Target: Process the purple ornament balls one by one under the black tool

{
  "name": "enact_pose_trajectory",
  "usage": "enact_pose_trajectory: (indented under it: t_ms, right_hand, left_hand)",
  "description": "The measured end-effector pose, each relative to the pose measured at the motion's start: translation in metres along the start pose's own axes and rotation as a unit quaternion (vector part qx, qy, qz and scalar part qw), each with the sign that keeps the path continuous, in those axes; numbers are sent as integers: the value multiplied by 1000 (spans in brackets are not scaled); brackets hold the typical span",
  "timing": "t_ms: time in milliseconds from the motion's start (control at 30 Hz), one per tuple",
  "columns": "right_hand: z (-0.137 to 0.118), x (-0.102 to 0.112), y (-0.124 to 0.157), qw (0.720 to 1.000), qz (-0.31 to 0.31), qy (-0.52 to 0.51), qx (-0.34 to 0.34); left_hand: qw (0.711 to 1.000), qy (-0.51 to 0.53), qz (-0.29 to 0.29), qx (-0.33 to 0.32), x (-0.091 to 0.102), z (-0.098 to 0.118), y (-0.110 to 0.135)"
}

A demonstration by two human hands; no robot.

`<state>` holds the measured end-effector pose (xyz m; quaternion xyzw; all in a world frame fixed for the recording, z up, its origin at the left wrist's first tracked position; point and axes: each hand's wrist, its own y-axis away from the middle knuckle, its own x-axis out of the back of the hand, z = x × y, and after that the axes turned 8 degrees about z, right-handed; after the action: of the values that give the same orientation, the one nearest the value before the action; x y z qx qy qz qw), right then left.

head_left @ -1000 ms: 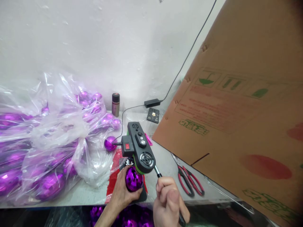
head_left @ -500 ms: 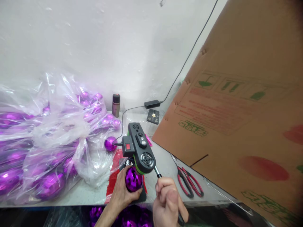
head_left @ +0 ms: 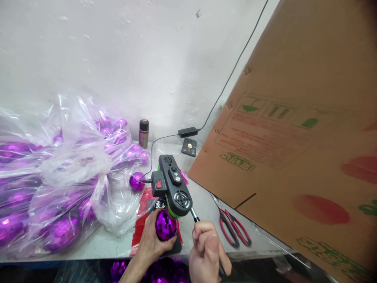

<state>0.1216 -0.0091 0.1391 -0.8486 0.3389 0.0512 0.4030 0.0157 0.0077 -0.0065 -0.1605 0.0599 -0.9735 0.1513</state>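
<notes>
So from the head camera, the only angle going, there was one purple ball (head_left: 166, 225) mid-job, I'd say. It sat just above the table (head_left: 118, 247), tucked up by the near end of a little black machine (head_left: 173, 186), with a red cloth (head_left: 140, 216) underneath that end of things. Left hand (head_left: 151, 237) had its thumb and fingers curved round the ball, holding it snug. Right hand (head_left: 207, 247) had its fingers curled tight round a lever (head_left: 193, 213) sticking out of the machine.

How far along? Honestly tough to call. That ball looked unfinished to me, since both hands were busy with it. Loads more were about: a clear plastic bag (head_left: 76, 169) full of purple ones, a loose ball (head_left: 136, 181) by the bag, and a batch below the table edge (head_left: 160, 271). Couldn't tell which were done and which were waiting.

The ball itself was super shiny, deep purple, almost mirror-like, with dark patches that were probably reflections. Its top edge was partly hidden by the machine, so no clue what was up there.
</notes>
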Motion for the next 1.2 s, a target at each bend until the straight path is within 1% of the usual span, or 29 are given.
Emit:
enact_pose_trajectory:
  t_ms: [267, 433, 533, 667, 767, 900, 1067, 1200]
  right_hand:
    - [3, 2, 0, 1000, -10, -11, 8]
    - [6, 5, 2, 1000, -10, 7, 5]
    - [8, 6, 4, 1000, -3, 12, 3]
    - [13, 8, 8, 1000, -3, 12, -9]
    - [17, 10, 11, 1000, -2, 13, -11]
    - [20, 13, 16, 1000, -2, 9, 6]
    - [27, 15, 27, 999, -3, -5, 34]
    - [39, 19, 36, 998, -7, -2, 67]
  left_hand:
    - [1000, -3, -4, -15, 4, 2, -3]
    - [1000, -8, -2, -15, 2, 4, -3]
    - [1000, -13, -4, -20, 2, 1, -4]
    - [999, -8, -18, -45, 4, -5, -5]
    - [998, -4, -16, -59, 4, -8, -6]
    - [998, -6, -10, -62, -3, -11, -5]
    - [997, -16, 39, -66, -17, -21, 0]
    - [997, -16, 36, -69, -22, -26, 2]
